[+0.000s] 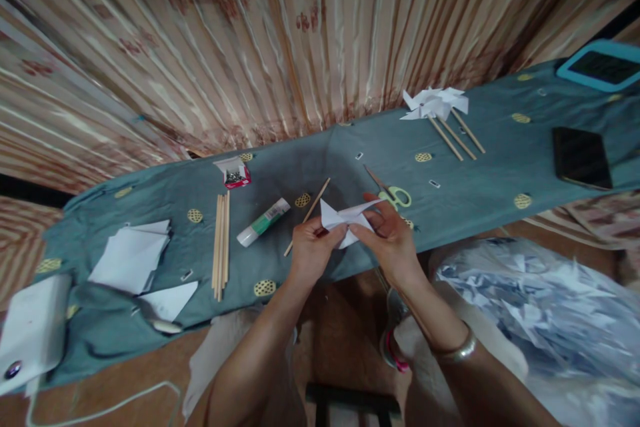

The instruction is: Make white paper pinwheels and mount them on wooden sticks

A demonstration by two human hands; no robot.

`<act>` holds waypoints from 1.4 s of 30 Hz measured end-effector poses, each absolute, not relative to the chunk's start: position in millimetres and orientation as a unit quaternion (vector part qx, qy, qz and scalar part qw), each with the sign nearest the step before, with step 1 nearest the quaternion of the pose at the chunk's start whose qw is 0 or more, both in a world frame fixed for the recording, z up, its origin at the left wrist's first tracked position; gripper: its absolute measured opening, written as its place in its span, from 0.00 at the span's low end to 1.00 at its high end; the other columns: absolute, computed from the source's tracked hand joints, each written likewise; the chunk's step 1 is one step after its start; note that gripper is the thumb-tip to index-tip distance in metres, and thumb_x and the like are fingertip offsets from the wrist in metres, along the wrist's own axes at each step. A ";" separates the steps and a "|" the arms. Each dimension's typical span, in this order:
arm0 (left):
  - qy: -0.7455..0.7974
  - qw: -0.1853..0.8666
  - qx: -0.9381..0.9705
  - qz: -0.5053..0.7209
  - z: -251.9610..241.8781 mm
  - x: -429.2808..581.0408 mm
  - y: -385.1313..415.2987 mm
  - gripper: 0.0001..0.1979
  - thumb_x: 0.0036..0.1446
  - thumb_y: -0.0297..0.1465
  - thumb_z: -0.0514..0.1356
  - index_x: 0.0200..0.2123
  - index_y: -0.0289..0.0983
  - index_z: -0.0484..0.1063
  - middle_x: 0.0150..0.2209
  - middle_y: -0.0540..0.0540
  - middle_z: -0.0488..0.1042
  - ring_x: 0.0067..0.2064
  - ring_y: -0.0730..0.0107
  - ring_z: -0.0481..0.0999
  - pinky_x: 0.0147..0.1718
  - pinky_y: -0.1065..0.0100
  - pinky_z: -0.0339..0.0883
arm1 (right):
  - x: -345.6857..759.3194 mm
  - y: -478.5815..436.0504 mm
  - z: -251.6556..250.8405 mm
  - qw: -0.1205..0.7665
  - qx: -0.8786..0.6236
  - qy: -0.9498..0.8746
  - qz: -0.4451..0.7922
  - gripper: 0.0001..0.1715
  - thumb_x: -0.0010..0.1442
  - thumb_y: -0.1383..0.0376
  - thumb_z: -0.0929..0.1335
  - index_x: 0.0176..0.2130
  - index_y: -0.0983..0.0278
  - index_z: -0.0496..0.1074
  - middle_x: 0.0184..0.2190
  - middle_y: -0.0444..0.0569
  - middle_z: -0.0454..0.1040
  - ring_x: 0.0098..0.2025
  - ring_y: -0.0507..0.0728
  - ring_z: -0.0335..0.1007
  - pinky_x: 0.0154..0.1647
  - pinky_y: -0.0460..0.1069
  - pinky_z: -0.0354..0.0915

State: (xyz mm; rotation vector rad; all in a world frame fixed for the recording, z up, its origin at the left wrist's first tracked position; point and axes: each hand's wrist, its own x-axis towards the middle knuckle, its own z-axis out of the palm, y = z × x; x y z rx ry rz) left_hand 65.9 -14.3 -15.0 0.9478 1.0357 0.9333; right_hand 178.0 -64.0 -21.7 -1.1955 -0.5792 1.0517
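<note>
A white paper pinwheel [344,215] with folded blades is held up between both hands, over the front edge of the cloth. My left hand [314,243] pinches its left side, thumb near the centre. From the other side my right hand [393,237] grips it, its thumb also at the middle. Beneath and left of the pinwheel, a single wooden stick [320,195] lies slanted on the cloth. Scissors with pale green handles [397,197] rest just behind my right hand. A glue stick [263,221] lies left of my left hand.
Several wooden sticks [221,247] lie left, near an open red box of small metal pins [237,177]. White paper sheets [131,257] are stacked far left. Finished pinwheels [435,105] lie back right, near a phone [581,157]. A plastic bag of paper pieces [540,313] stands at the right.
</note>
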 end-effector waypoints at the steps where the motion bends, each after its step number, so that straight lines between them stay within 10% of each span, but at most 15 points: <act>1: 0.458 0.666 0.415 0.416 -15.1 65.8 -14.0 0.09 0.32 0.31 0.69 0.22 0.34 0.78 0.21 0.51 0.76 0.22 0.75 0.69 0.25 0.72 0.65 | 177.8 -63.5 -21.3 0.662 -0.529 -0.256 0.465 0.36 0.41 0.62 0.77 0.49 0.60 0.64 0.28 0.40 0.77 0.33 0.56 0.75 0.38 0.50 0.69; 42: 0.463 0.574 0.539 0.406 -21.1 57.5 -10.9 0.08 0.41 0.34 0.67 0.21 0.35 0.76 0.19 0.52 0.70 0.23 0.75 0.65 0.24 0.72 0.59 | 175.3 -59.8 -21.5 0.679 -0.527 -0.221 0.462 0.32 0.39 0.62 0.78 0.43 0.60 0.68 0.31 0.43 0.80 0.33 0.56 0.77 0.38 0.53 0.72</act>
